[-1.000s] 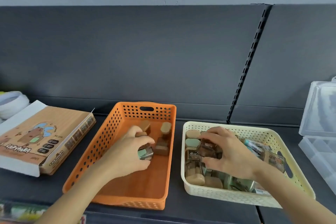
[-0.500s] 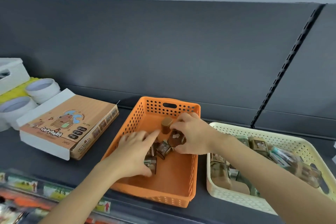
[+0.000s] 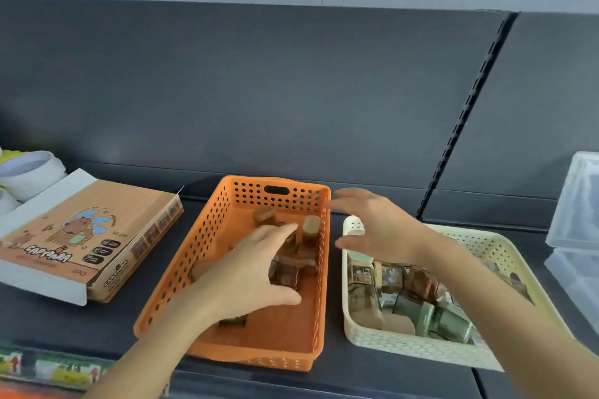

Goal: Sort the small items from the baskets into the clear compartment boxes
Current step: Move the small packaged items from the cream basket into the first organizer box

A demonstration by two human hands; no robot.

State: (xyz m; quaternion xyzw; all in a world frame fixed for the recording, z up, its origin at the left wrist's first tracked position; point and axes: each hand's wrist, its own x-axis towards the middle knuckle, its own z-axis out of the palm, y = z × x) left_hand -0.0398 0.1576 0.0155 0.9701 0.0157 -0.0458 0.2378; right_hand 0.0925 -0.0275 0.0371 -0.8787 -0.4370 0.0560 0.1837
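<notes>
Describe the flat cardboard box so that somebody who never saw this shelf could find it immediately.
On the dark shelf, look left of the orange basket. The cardboard box lies flat there, in front of white round objects. Unlike its plain neighbours, it is brown with a cartoon capybara printed on top.

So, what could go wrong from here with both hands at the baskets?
The left hand spreads over the crowded items in the orange basket; it may topple the upright tan-capped item just beyond it. The open right hand hovers near that basket's right wall and might bump it.
</notes>
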